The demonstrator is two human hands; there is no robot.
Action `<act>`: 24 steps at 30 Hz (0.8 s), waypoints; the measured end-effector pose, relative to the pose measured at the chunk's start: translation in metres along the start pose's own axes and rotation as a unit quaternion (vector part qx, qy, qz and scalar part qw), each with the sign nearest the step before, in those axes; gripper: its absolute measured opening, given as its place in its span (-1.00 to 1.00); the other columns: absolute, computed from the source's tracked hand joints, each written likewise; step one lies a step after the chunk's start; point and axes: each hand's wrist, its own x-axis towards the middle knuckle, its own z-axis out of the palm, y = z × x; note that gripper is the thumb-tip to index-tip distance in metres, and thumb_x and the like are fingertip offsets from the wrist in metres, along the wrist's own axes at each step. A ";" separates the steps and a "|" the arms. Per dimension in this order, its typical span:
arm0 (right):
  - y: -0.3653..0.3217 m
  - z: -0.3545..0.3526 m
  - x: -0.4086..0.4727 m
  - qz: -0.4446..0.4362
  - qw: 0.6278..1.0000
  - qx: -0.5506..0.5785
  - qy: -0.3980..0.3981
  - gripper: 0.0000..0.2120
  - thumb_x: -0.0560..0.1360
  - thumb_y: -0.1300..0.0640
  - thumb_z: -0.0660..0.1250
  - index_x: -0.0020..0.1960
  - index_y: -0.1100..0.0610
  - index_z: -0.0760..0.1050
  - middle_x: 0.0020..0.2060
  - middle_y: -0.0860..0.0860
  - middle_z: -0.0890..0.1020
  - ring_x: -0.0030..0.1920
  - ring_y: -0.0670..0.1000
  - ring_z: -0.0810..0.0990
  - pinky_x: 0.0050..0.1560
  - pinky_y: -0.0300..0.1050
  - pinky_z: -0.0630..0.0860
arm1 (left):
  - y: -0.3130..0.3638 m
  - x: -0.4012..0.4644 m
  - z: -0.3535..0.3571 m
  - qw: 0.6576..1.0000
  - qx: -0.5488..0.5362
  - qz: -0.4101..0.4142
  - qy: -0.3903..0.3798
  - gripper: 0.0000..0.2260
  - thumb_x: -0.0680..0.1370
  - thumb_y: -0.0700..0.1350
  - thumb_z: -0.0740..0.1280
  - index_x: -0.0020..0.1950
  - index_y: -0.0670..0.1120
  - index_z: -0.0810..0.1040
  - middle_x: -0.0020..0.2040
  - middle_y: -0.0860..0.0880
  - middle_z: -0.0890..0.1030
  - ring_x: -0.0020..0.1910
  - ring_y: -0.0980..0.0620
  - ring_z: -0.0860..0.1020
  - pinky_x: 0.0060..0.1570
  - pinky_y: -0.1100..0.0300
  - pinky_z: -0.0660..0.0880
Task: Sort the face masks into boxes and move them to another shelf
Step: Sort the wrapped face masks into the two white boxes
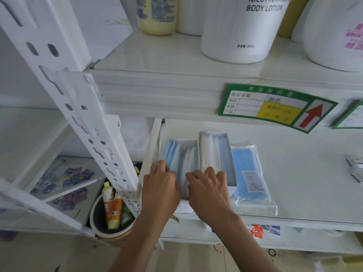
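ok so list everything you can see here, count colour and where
mask boxes: two, white, open, side by side on the middle shelf, holding blue and white masks
bagged masks: one pack, blue in clear plastic, right of the boxes
lotion bottles: several, white, one yellow, upper shelf
price label: one, green with red arrow, upper shelf edge
bucket: one, dark inside, holding tubes, lower left
small boxes: two, pale, far right
left hand: fingers in the left box's masks
right hand: fingers curled over the boxes' front
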 end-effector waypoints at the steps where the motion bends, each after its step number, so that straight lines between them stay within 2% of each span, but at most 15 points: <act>1: 0.001 0.000 0.001 0.003 1.000 0.008 -0.002 -0.85 0.54 0.07 0.23 0.09 -0.03 0.50 0.00 -0.07 0.63 -0.03 0.10 0.46 -0.10 0.05 0.17 | 0.000 0.000 0.000 1.000 -0.005 -0.002 0.003 -0.77 0.59 -0.03 0.30 0.13 -0.06 0.67 0.11 0.00 0.43 0.10 0.00 0.44 0.04 0.10 0.42; 4: 0.005 0.002 0.005 0.027 0.998 0.059 -0.011 -0.61 0.47 0.07 0.26 0.30 -0.08 0.45 0.11 -0.13 0.62 0.11 0.07 0.48 -0.01 0.03 0.19 | 0.000 0.000 0.001 1.000 -0.014 -0.006 -0.005 -0.73 0.56 0.06 0.34 0.14 -0.05 0.66 0.11 0.01 0.43 0.11 0.00 0.44 0.04 0.12 0.42; 8: 0.008 0.004 0.010 0.045 0.989 0.139 -0.013 -0.50 0.38 0.14 0.32 0.30 -0.12 0.44 0.11 -0.18 0.63 0.15 0.01 0.46 0.03 -0.04 0.17 | -0.006 0.005 0.000 0.999 -0.043 -0.020 -0.016 -0.71 0.56 -0.16 0.35 0.28 -0.06 0.63 0.19 0.00 0.44 0.20 -0.02 0.43 0.08 0.10 0.53; 10: 0.007 0.005 0.011 0.037 0.987 0.159 0.004 -0.51 0.36 0.17 0.33 0.26 -0.13 0.47 0.07 -0.19 0.64 0.12 -0.01 0.45 0.02 -0.05 0.16 | -0.008 0.007 0.000 0.998 -0.062 -0.029 -0.013 -0.70 0.57 -0.18 0.34 0.29 -0.04 0.62 0.20 0.00 0.43 0.21 -0.01 0.42 0.09 0.07 0.55; 12: 0.007 0.007 0.009 0.017 0.984 0.172 0.033 -0.53 0.35 0.20 0.35 0.22 -0.12 0.53 0.03 -0.21 0.67 0.09 -0.01 0.45 0.00 -0.07 0.13 | -0.006 0.007 0.000 0.997 -0.065 -0.032 -0.006 -0.79 0.59 -0.06 0.32 0.18 -0.01 0.66 0.14 0.01 0.41 0.16 0.00 0.41 0.03 0.08 0.53; 15: 0.007 0.012 0.006 0.000 0.976 0.203 0.073 -0.63 0.39 0.20 0.41 0.13 -0.12 0.59 -0.03 -0.23 0.69 0.03 -0.04 0.46 -0.01 -0.12 0.11 | -0.005 0.006 0.000 0.997 -0.063 -0.032 -0.016 -0.64 0.57 0.17 0.19 0.02 -0.03 0.68 0.05 0.04 0.36 0.09 0.01 0.39 0.00 0.04 0.50; 17: 0.007 0.015 0.005 0.010 0.971 0.219 0.091 -0.71 0.44 0.16 0.44 0.11 -0.10 0.60 -0.09 -0.23 0.70 0.01 -0.04 0.47 0.01 -0.11 0.16 | -0.006 0.006 -0.001 0.997 -0.062 -0.028 -0.022 -0.61 0.56 0.21 0.22 0.03 -0.05 0.67 0.05 0.04 0.37 0.09 -0.01 0.40 0.03 0.00 0.51; 20: 0.006 0.016 0.005 0.031 0.970 0.223 0.095 -0.76 0.47 0.12 0.40 0.11 -0.09 0.57 -0.17 -0.22 0.68 -0.03 -0.06 0.49 0.03 -0.05 0.27 | -0.005 0.006 -0.001 0.999 -0.036 -0.034 -0.019 -0.76 0.55 0.05 0.33 0.02 -0.07 0.69 0.06 0.01 0.40 0.13 -0.04 0.42 0.10 -0.02 0.49; 24: 0.006 0.016 0.003 0.049 0.971 0.215 0.090 -0.76 0.43 0.20 0.37 0.04 -0.06 0.54 -0.24 -0.20 0.62 -0.13 -0.06 0.47 -0.02 -0.05 0.33 | -0.003 0.006 -0.002 0.996 -0.057 -0.070 -0.016 -0.86 0.53 -0.14 0.29 -0.09 -0.14 0.63 0.05 -0.02 0.43 0.11 -0.08 0.43 0.08 -0.05 0.48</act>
